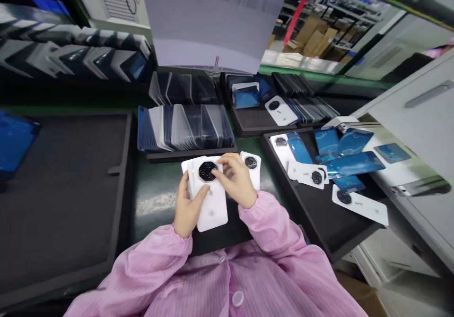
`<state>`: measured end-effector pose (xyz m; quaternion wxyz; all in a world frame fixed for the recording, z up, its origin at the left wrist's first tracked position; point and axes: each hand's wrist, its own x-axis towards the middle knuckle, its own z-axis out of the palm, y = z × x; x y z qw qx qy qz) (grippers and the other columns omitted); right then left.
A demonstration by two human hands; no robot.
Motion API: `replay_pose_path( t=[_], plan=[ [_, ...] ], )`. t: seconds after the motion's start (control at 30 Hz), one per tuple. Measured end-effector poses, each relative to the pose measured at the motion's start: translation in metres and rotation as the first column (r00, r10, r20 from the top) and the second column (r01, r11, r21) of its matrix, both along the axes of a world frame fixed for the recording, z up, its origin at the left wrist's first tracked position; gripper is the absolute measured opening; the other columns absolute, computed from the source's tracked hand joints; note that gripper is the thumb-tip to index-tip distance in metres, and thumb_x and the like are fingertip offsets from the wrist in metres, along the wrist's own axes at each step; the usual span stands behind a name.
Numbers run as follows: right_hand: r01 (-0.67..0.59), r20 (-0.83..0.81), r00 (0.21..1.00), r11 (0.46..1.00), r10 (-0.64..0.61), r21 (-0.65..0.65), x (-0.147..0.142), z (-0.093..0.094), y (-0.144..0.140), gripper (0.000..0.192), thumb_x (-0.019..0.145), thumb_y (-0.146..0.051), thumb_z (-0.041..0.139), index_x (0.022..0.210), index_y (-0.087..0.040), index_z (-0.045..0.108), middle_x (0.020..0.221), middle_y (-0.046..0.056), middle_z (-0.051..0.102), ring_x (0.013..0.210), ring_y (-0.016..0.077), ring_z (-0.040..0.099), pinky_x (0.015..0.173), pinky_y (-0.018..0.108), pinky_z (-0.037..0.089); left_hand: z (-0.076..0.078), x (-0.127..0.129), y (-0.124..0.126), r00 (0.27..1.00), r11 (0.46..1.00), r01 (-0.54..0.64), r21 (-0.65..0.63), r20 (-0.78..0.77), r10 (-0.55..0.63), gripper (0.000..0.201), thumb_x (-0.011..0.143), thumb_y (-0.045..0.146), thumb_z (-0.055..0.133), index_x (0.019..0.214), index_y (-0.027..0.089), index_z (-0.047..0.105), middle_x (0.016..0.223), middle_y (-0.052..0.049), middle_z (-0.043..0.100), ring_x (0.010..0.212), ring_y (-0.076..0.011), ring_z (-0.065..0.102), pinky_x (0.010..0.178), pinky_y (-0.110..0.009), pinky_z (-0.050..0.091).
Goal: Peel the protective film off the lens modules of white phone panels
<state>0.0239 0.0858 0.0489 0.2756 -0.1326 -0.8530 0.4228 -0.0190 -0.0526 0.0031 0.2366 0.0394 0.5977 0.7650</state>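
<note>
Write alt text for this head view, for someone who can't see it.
A person's left grip holds overlapping white phone covers while the right grip touches the top one near its dark round camera. Thin panels stand in rows behind; a black tray at right holds loose white and blue pieces.

No txt legible, prob. blur.

- The middle is bright, and the white panel (214, 208) looks pale and clear.
- A pale, shiny glare lies on the tabletop (156, 206).
- The big black tray (60, 203) on the left looks very dark.
- The blue sheet (16, 140) at the left edge is blurry.
- Print on the hanging paper (216, 29) up top is too fuzzy to read.
- Far-off boxes (314, 40) look soft.
- Things look stretched near the edges.
</note>
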Motion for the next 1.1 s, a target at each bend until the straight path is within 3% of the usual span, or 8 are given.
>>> replay_pose_path(
  t=[0.2, 0.37, 0.57, 0.63, 0.7, 0.8, 0.93, 1.1],
  plan=[
    [0.008, 0.068, 0.998, 0.984, 0.004, -0.176, -0.002, -0.011, -0.005, 0.015, 0.074, -0.02, 0.073, 0.081, -0.017, 0.061, 0.097, 0.001, 0.055, 0.062, 0.0055, 0.05, 0.056, 0.019, 0.048, 0.001, 0.004, -0.003, 0.999, 0.985, 0.006, -0.174, -0.044, -0.014, 0.066, 0.077, 0.041, 0.071, 0.136, 0.03, 0.043, 0.133, -0.008, 0.056, 0.112, -0.0248, 0.06, 0.088, -0.035, 0.053],
    [0.096, 0.11, 0.991, 0.98, -0.078, -0.173, 0.001, -0.013, -0.003, 0.023, 0.072, -0.023, 0.077, 0.089, -0.018, 0.062, 0.099, 0.001, 0.055, 0.064, 0.0066, 0.049, 0.06, 0.021, 0.049, 0.005, 0.007, -0.003, 0.994, 0.962, 0.055, -0.269, -0.081, -0.08, 0.067, 0.076, 0.041, 0.071, 0.136, 0.031, 0.044, 0.133, -0.007, 0.056, 0.118, -0.03, 0.056, 0.097, -0.047, 0.048],
    [0.07, 0.131, 0.991, 0.975, -0.043, -0.21, 0.001, -0.018, 0.003, 0.019, 0.072, -0.024, 0.078, 0.08, -0.017, 0.062, 0.095, 0.0, 0.055, 0.061, 0.0059, 0.048, 0.065, 0.022, 0.05, 0.001, 0.008, -0.004, 0.984, 0.945, 0.057, -0.322, -0.143, -0.108, 0.069, 0.072, 0.042, 0.073, 0.135, 0.028, 0.047, 0.134, -0.01, 0.055, 0.123, -0.035, 0.051, 0.104, -0.057, 0.038],
    [0.063, 0.11, 0.993, 0.987, -0.047, -0.145, 0.002, -0.018, 0.003, 0.016, 0.074, -0.024, 0.077, 0.076, -0.018, 0.062, 0.095, 0.001, 0.057, 0.07, 0.0087, 0.054, 0.072, 0.024, 0.052, 0.0, 0.006, -0.004, 0.987, 0.939, 0.051, -0.341, -0.127, -0.1, 0.072, 0.071, 0.042, 0.074, 0.135, 0.028, 0.046, 0.135, -0.01, 0.054, 0.122, -0.0353, 0.051, 0.104, -0.057, 0.038],
    [0.055, 0.038, 0.998, 0.998, -0.055, 0.014, 0.005, -0.017, 0.0, 0.013, 0.078, -0.023, 0.073, 0.073, -0.018, 0.062, 0.104, 0.005, 0.059, 0.092, 0.0152, 0.058, 0.084, 0.03, 0.051, -0.001, 0.006, -0.004, 0.992, 0.942, 0.056, -0.331, -0.091, -0.091, 0.072, 0.071, 0.042, 0.074, 0.136, 0.028, 0.045, 0.134, -0.01, 0.055, 0.121, -0.0347, 0.052, 0.104, -0.056, 0.039],
    [-0.022, -0.127, 0.99, 0.951, 0.064, 0.307, 0.011, -0.018, -0.008, 0.008, 0.085, -0.018, 0.063, 0.077, -0.019, 0.062, 0.108, 0.006, 0.065, 0.114, 0.0217, 0.053, 0.096, 0.041, 0.044, -0.001, 0.004, -0.003, 0.995, 0.963, 0.07, -0.261, -0.045, -0.084, 0.069, 0.074, 0.04, 0.072, 0.135, 0.025, 0.045, 0.134, -0.011, 0.055, 0.122, -0.0325, 0.052, 0.106, -0.051, 0.038],
    [-0.166, -0.223, 0.929, 0.872, 0.294, 0.46, 0.017, -0.029, -0.011, 0.013, 0.088, -0.01, 0.055, 0.089, -0.022, 0.06, 0.087, -0.001, 0.073, 0.093, 0.0159, 0.067, 0.093, 0.041, 0.046, -0.005, -0.001, -0.003, 0.996, 0.974, 0.014, -0.226, -0.079, -0.032, 0.068, 0.076, 0.037, 0.07, 0.137, 0.023, 0.042, 0.139, -0.012, 0.05, 0.127, -0.0294, 0.048, 0.108, -0.044, 0.036],
    [-0.208, -0.27, 0.898, 0.875, 0.349, 0.438, 0.017, -0.032, -0.011, 0.016, 0.087, -0.007, 0.057, 0.095, -0.021, 0.058, 0.087, 0.001, 0.074, 0.088, 0.0145, 0.07, 0.089, 0.038, 0.052, -0.004, -0.004, -0.004, 0.996, 0.973, 0.041, -0.229, -0.073, -0.059, 0.065, 0.078, 0.036, 0.067, 0.136, 0.022, 0.043, 0.132, -0.011, 0.057, 0.12, -0.028, 0.054, 0.103, -0.042, 0.041]
  ],
)
